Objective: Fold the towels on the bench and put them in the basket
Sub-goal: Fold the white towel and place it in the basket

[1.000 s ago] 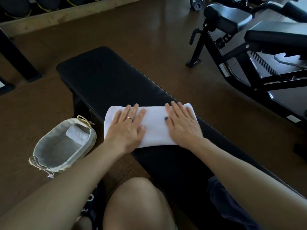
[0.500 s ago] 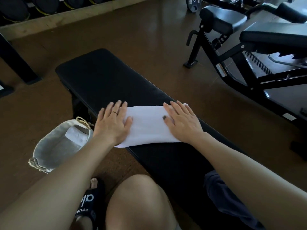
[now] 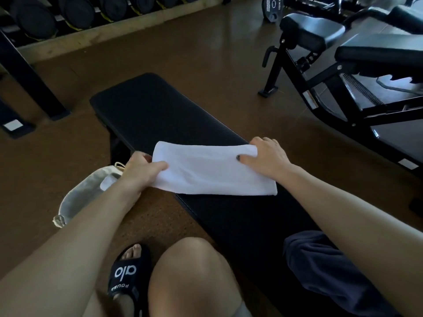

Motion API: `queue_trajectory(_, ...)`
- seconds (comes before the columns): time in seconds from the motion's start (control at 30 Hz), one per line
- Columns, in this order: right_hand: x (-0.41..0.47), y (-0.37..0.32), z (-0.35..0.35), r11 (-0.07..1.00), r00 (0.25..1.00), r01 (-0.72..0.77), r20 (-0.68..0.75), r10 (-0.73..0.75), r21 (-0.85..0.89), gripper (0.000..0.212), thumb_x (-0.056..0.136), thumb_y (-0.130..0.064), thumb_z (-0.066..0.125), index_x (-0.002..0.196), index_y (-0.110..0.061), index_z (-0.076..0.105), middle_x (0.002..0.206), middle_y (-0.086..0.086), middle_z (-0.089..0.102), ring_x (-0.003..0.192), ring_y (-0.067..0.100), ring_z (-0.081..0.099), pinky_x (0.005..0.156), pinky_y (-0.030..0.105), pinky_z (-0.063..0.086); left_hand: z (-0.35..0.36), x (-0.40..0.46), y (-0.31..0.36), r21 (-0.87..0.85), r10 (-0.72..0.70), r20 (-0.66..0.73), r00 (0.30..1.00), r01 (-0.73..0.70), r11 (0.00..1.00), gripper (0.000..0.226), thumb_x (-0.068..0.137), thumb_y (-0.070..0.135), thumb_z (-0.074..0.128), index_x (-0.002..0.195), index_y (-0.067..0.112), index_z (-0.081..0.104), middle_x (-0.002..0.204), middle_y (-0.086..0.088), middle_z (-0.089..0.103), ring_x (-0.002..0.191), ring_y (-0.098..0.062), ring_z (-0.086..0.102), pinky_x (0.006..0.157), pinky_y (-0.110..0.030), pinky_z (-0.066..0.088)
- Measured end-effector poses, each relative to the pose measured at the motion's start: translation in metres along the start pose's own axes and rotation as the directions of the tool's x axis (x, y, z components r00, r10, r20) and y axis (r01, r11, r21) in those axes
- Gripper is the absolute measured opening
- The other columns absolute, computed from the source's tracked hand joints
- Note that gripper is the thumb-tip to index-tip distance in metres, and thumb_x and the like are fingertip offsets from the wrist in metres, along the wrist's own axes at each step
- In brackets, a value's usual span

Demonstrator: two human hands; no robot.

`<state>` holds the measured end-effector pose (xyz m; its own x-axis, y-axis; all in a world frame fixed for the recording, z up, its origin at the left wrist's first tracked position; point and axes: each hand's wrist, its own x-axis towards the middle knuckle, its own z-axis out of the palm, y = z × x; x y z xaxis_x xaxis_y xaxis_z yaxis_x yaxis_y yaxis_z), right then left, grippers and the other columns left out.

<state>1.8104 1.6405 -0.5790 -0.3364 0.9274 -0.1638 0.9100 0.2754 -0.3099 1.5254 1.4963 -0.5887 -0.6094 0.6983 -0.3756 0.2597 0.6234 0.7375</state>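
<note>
White folded towel [image 3: 212, 170] on bench [image 3: 160, 115] — L hand [image 3: 140, 172] & R hand [image 3: 267, 160] pinching ends.

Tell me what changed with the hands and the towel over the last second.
Both hands slid outward from lying flat on the towel to its two ends. The left hand now pinches the left end, thumb on top; the right hand grips the right end. The left end looks slightly raised. The towel stayed folded on the bench, and the basket on the floor still holds one folded towel.
</note>
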Motion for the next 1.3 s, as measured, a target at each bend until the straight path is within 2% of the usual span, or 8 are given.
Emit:
queue_trajectory(0.17,-0.006,0.018,-0.008,0.954,0.991,-0.128,-0.009,0.136,0.271,0.031,0.087,-0.033,0.076,0.107,-0.018,0.058,0.113,0.003,0.061,0.094,0.017,0.055,0.065,0.029,0.042,0.007,0.014,0.015,0.124,0.347,-0.114,0.931,-0.333,0.935,0.041,0.093,0.03,0.07,0.128,0.017,0.051,0.115,-0.001,0.058,0.101,-0.017,0.056,0.072,-0.027,0.043)
queue_trajectory(0.3,-0.029,0.025,-0.01,0.924,0.952,-0.3,0.13,0.276,0.236,0.053,0.088,-0.038,0.073,0.129,-0.012,0.05,0.126,0.008,0.053,0.107,0.026,0.056,0.08,0.038,0.049,0.017,0.023,0.022,0.349,0.452,-0.098,0.887,-0.395,0.85,0.051,0.1,0.021,0.056,0.147,0.02,0.038,0.139,-0.011,0.052,0.119,-0.027,0.055,0.095,-0.041,0.049)
queue_trajectory(0.43,-0.055,-0.003,0.001,0.969,0.947,0.172,-0.24,-0.212,-0.178,0.05,0.097,-0.033,0.058,0.142,-0.014,0.047,0.138,0.012,0.051,0.124,0.034,0.05,0.103,0.045,0.041,0.047,-0.007,0.042,0.709,0.606,0.127,0.785,-0.499,0.497,0.061,0.105,0.035,0.032,0.162,0.025,0.013,0.167,-0.01,0.02,0.152,-0.031,0.021,0.124,-0.051,0.019)
queue_trajectory(0.53,-0.074,-0.043,0.035,0.859,0.863,0.501,-0.012,-0.505,-0.102,0.065,0.1,-0.041,0.032,0.157,-0.011,0.036,0.161,0.008,0.039,0.149,0.027,0.035,0.123,0.045,0.027,0.077,-0.028,0.038,0.7,0.583,0.336,0.74,-0.61,0.371,0.058,0.108,0.037,0.019,0.164,0.026,0.009,0.172,-0.004,0.001,0.158,-0.023,-0.001,0.127,-0.045,0.0)
queue_trajectory(0.7,-0.101,-0.016,0.053,0.764,0.817,0.575,0.256,-0.517,-0.292,0.07,0.106,-0.055,0.007,0.165,-0.019,-0.007,0.171,-0.001,-0.013,0.157,0.016,-0.015,0.129,0.04,-0.006,0.065,-0.008,0.01,0.68,0.485,0.405,0.775,-0.61,0.407,0.058,0.107,0.044,0.011,0.163,0.036,-0.007,0.17,0.009,-0.014,0.156,-0.013,-0.013,0.127,-0.038,-0.008)
queue_trajectory(0.97,-0.124,0.02,0.015,0.783,0.797,0.574,0.381,-0.469,-0.238,0.071,0.109,-0.047,0.032,0.164,-0.027,-0.008,0.171,-0.006,-0.015,0.157,0.012,-0.014,0.126,0.033,-0.009,0.039,0.0,0.003,0.821,0.478,0.286,0.831,-0.469,0.325,0.062,0.107,0.046,0.007,0.164,0.024,-0.003,0.171,-0.003,-0.01,0.157,-0.021,-0.01,0.127,-0.042,-0.008)
queue_trajectory(1.1,-0.088,0.02,-0.012,0.894,0.881,0.447,0.194,-0.432,-0.036,0.07,0.085,-0.02,0.054,0.154,-0.022,0.043,0.159,-0.002,0.044,0.148,0.019,0.037,0.124,0.035,0.025,0.065,-0.034,0.027,0.725,0.682,0.332,0.651,-0.639,0.258,0.059,0.102,0.038,0.029,0.156,0.014,0.033,0.162,-0.017,0.031,0.15,-0.035,0.025,0.123,-0.045,0.013)
queue_trajectory(1.3,-0.04,0.028,-0.018,0.997,0.996,0.015,0.086,-0.022,0.078,0.053,0.096,-0.034,0.063,0.145,-0.022,0.048,0.141,0.003,0.051,0.129,0.026,0.049,0.101,0.04,0.046,0.102,-0.081,0.033,0.452,0.634,0.681,0.366,-0.892,0.029,0.058,0.09,0.058,0.05,0.133,0.019,0.051,0.138,-0.007,0.048,0.121,-0.027,0.048,0.101,-0.041,0.044)
